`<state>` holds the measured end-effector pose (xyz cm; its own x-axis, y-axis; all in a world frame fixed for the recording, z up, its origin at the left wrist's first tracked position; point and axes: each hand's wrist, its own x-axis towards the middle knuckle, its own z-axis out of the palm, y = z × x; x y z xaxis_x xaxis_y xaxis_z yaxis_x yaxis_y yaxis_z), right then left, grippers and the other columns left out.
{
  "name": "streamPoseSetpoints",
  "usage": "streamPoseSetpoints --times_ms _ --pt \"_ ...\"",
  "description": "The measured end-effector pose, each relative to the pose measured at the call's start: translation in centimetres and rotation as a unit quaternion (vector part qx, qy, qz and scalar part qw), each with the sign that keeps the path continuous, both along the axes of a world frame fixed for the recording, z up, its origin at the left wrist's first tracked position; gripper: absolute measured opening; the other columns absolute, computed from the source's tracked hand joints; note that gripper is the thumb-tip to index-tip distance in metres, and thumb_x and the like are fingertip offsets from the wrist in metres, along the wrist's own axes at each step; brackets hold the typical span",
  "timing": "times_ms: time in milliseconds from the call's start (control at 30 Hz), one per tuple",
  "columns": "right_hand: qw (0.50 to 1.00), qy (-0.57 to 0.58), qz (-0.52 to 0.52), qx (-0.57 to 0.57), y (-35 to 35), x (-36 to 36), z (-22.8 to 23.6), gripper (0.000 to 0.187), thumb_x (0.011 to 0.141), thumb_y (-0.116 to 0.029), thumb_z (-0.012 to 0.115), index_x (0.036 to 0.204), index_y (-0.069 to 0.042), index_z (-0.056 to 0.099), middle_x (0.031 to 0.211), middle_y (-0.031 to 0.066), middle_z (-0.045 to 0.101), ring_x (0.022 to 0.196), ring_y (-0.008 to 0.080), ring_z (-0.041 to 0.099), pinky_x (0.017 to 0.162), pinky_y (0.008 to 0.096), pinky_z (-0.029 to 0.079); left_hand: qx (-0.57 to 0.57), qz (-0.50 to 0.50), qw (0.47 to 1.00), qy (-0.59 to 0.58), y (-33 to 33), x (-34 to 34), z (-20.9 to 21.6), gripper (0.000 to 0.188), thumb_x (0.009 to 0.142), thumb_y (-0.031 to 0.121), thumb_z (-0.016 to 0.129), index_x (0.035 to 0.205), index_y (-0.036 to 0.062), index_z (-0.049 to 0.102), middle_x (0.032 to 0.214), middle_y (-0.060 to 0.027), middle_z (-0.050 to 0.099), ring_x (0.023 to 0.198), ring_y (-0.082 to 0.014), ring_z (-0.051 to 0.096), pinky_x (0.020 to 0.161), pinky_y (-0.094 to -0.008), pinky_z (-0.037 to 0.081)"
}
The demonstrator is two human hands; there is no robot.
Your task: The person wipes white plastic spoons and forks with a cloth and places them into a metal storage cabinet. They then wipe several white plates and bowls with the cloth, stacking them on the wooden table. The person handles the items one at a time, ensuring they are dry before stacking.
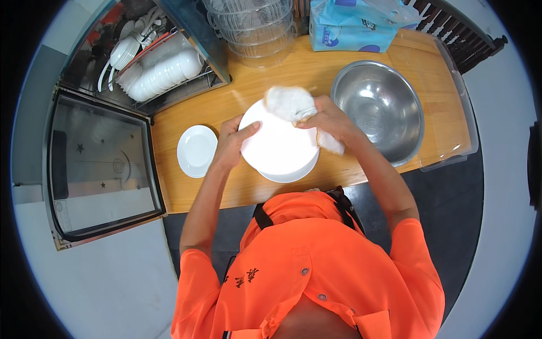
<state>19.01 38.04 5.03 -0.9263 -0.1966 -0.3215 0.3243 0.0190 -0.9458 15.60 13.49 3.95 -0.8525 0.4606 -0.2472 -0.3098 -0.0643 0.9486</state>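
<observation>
A round white plate [276, 144] is gripped at its left edge by my left hand [230, 140], the thumb lying on its face. My right hand [330, 120] is closed on a white cloth [291, 103], which lies against the plate's upper right part; one end hangs below the hand. Under the held plate, the rim of another white dish [292, 175] shows; most of it is hidden. A smaller white plate [197, 151] lies on the wooden table to the left of my left hand.
A steel basin [384, 113] stands at the right. Behind are stacked clear containers [254, 28] and a blue tissue pack [353, 28]. At left, a cabinet with its glass door [104, 164] swung open holds white bowls [164, 73] and spoons. The wooden table [243, 189] ends near my waist.
</observation>
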Motion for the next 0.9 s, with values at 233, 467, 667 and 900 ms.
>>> streamPoseSetpoints --times_ms 233,467,667,900 --pt "0.996 0.044 -0.047 -0.064 -1.3 -0.7 -2.8 0.034 0.072 -0.002 0.073 0.105 0.003 0.063 0.096 0.0086 0.067 0.087 0.0156 0.063 0.078 0.0298 0.049 -0.018 0.093 0.995 0.038 0.8 0.8 1.1 0.031 0.084 0.008 0.064 0.11 -0.0082 0.058 0.095 -0.0137 0.066 0.076 -0.0172 0.064 0.067 -0.0282 0.053" --pt "0.863 -0.041 -0.391 -0.317 -9.8 4.6 -7.0 0.047 0.072 0.0 0.073 0.115 0.005 0.054 0.102 0.0129 0.064 0.087 0.0222 0.063 0.079 0.034 0.051 0.082 0.364 0.926 0.058 4.0 4.2 -1.5 0.027 0.088 0.01 0.062 0.109 -0.0067 0.057 0.101 -0.0113 0.063 0.087 -0.0177 0.059 0.08 -0.029 0.047" --pt "0.87 -0.092 -0.369 -0.314 -6.3 4.6 -7.2 0.054 0.072 0.007 0.07 0.12 0.005 0.047 0.105 0.0147 0.062 0.089 0.0253 0.064 0.079 0.039 0.053 0.109 0.298 0.944 0.09 4.4 6.3 -4.2 0.041 0.091 0.012 0.058 0.127 -0.0015 0.046 0.123 -0.0122 0.053 0.112 -0.0194 0.049 0.093 -0.0319 0.04" --pt "0.953 -0.099 -0.227 -0.175 -0.5 3.9 -2.4 0.045 0.07 0.007 0.068 0.112 0.009 0.052 0.101 0.0187 0.062 0.087 0.0276 0.065 0.078 0.039 0.054 -0.297 -0.101 0.672 0.671 -1.7 4.0 1.4 0.039 0.075 0.002 0.061 0.114 0.0036 0.06 0.127 -0.0175 0.052 0.124 -0.0336 0.046 0.105 -0.0452 0.034"
